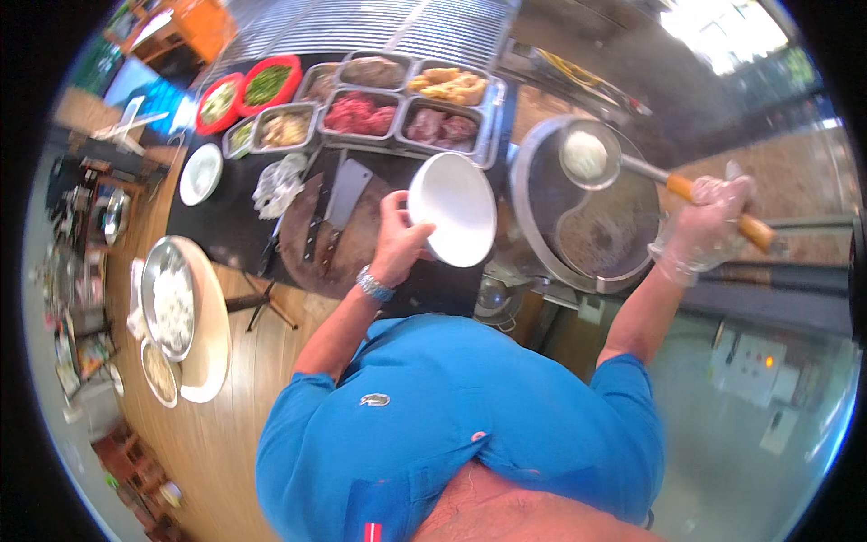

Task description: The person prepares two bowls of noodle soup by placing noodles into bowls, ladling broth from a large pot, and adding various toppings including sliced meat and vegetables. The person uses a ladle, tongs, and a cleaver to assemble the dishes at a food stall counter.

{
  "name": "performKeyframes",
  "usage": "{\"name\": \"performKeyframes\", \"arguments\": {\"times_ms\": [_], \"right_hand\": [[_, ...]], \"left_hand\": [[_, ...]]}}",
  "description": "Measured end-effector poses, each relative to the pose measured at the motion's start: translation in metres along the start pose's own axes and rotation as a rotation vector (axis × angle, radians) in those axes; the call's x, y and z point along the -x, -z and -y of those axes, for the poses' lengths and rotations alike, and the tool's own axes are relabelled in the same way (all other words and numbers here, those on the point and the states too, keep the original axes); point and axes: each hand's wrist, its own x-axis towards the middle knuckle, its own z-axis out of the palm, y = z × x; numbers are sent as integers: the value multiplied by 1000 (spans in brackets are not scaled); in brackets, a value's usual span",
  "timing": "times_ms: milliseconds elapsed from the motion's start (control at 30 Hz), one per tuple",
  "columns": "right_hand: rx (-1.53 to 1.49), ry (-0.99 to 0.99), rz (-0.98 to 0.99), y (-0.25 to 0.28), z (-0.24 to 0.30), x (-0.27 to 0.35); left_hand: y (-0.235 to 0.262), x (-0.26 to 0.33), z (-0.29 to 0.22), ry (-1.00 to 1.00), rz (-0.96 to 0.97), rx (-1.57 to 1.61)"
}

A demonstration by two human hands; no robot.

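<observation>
My left hand (397,242), bare with a metal watch at the wrist, grips a white bowl (459,212) by its near left side. The bowl is tilted and looks empty inside. My right hand (709,215), in a clear plastic glove, is wrapped round the wooden handle of a noodle strainer (643,169). A white clump that looks like noodles (585,155) lies in the strainer's basket. The basket hangs above a large round pot (526,194), which a curved wall divides into two parts with liquid in them. Bowl and strainer are apart.
Metal trays of meat (361,116) line the counter's far side, near red bowls of chopped greens (268,84). A cleaver (349,191) and knives lie on a round chopping board (293,237). A plastic bag (278,185) and another white bowl (200,173) sit left.
</observation>
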Motion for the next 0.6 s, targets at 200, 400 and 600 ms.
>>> {"name": "performKeyframes", "arguments": {"times_ms": [200,400,600], "right_hand": [[77,-404,-97,-40,-27,28],[318,305,13,31,15,-6],[591,486,-30,-12,-10,34]], "left_hand": [[15,16,-18,68,36,50],[18,34,-19,84,49,84],[25,44,-25,43,88,148]]}}
